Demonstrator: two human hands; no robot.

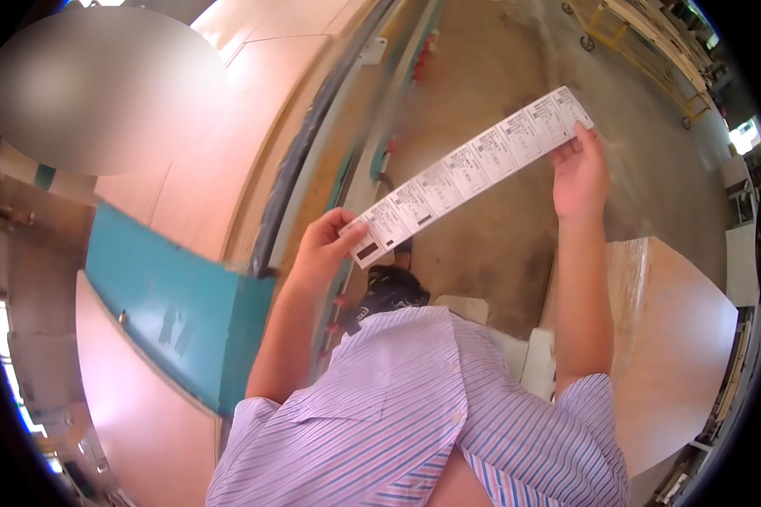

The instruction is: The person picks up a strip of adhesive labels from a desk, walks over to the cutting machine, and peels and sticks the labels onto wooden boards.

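Risk noted: label strip [465, 177], pinched between left hand [320, 245], left of centre, and right hand [582, 182], upper right, might tear if overstretched.

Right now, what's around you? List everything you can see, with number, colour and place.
Label strip: one, white with black print, between both hands
Block: one, teal, left
Pale panels: several, pinkish wood tone, left and lower right
Cart: one, yellow, upper right
Floor: one, brownish grey, centre
Unclear item: one, black, above shirt
Edge clutter: uncountable
Striped shirt: one, white-blue-pink, bottom
Left hand: one, strip's lower end
Right hand: one, upper end
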